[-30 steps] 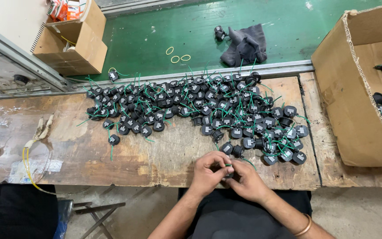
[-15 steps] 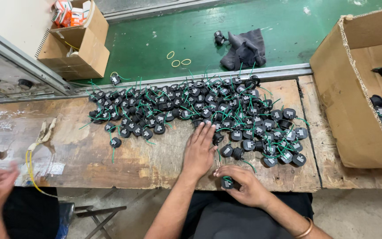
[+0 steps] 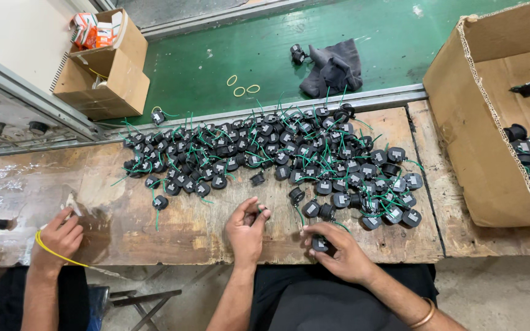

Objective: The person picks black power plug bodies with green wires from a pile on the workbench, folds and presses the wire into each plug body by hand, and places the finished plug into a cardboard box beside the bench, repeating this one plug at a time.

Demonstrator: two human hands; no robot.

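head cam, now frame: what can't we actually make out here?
- Head view: small black round part in right hand, mostly covered by its fingers; shape unclear.
- Left hand: fingertips pinch something too small to identify.
- Large brown cardboard box, cut off by the right edge; contents only partly shown.
- Co-worker's hand on a yellow wire: what it works on is hidden beneath it.
- Labels on the pile of black round parts with green wires: too small.

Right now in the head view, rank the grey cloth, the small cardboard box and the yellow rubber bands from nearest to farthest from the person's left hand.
From the left hand:
1. Yellow rubber bands, straight up on the green belt.
2. Grey cloth, upper right on the belt.
3. Small cardboard box, upper left at the belt's edge.
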